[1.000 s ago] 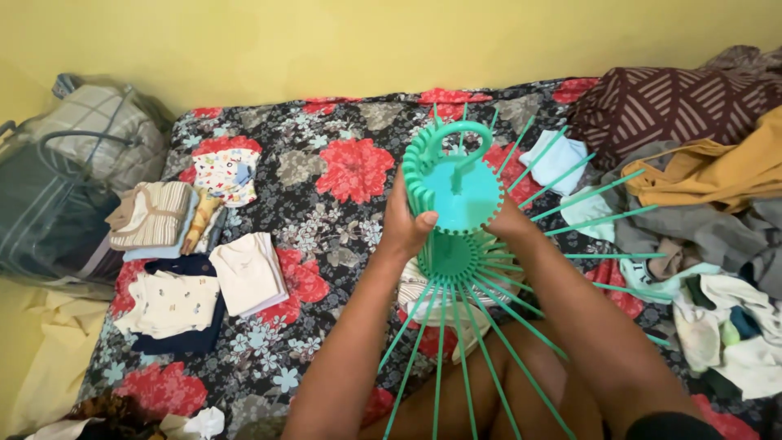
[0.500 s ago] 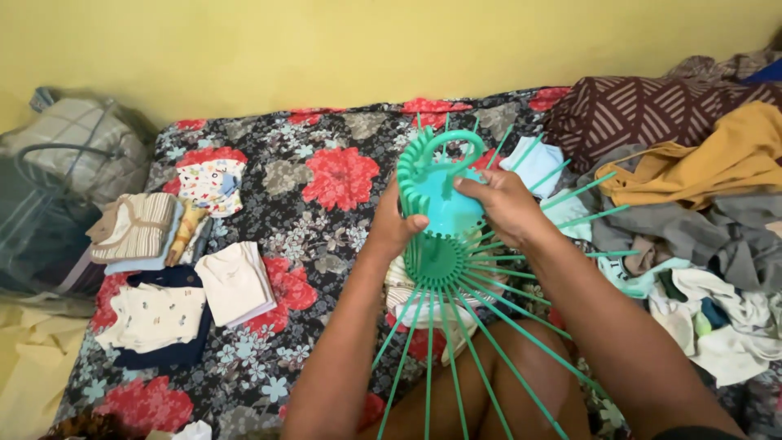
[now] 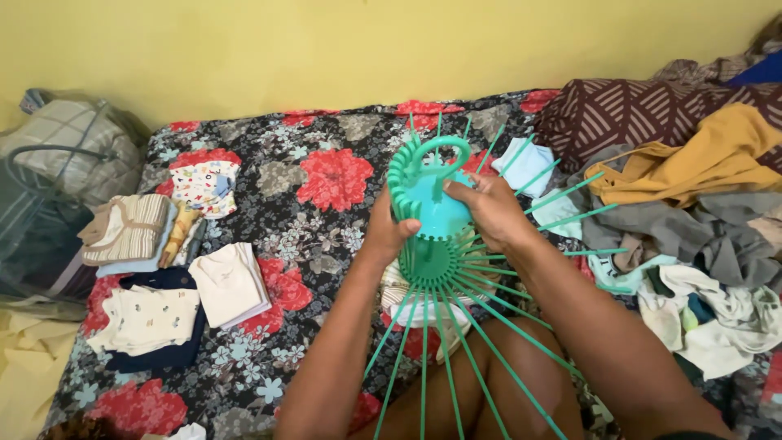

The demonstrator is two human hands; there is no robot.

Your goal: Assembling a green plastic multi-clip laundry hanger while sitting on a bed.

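**Both hands clamped on a green plastic clothes hanger above a floral bedsheet**

At the centre of the frame the right hand [image 3: 489, 208] is closed over the turquoise dome of a round green plastic hanger [image 3: 432, 220], fingers wrapped across the top and thumb pointing toward the hook. The left hand [image 3: 387, 232] grips the same hanger from the other side, its palm against the ribbed green rim, fingers hidden behind the plastic. Both grips are shut tight on the hanger, which is held upright and lifted off the bed, its curved hook rising just above the hands. Thin green spokes [image 3: 481, 326] fan out from the hub, most running down toward the lower edge of the frame over the person's knees, a few poking to the upper right.

Just below the hub, a striped and white cloth [image 3: 407, 301] lies on the lap, partly hidden by the spokes. Under everything spreads a dark bedsheet with red flowers [image 3: 326, 175]. In the left half of the frame sit folded baby clothes [image 3: 228, 281], cream, striped and printed, in small stacks close together. At the far left edge a grey mesh bag [image 3: 49, 195] leans against the yellow wall [image 3: 326, 49]. On the right side a loose heap of unfolded laundry [image 3: 700, 228] in mustard, grey and patterned maroon is piled up, well apart from the folded stacks
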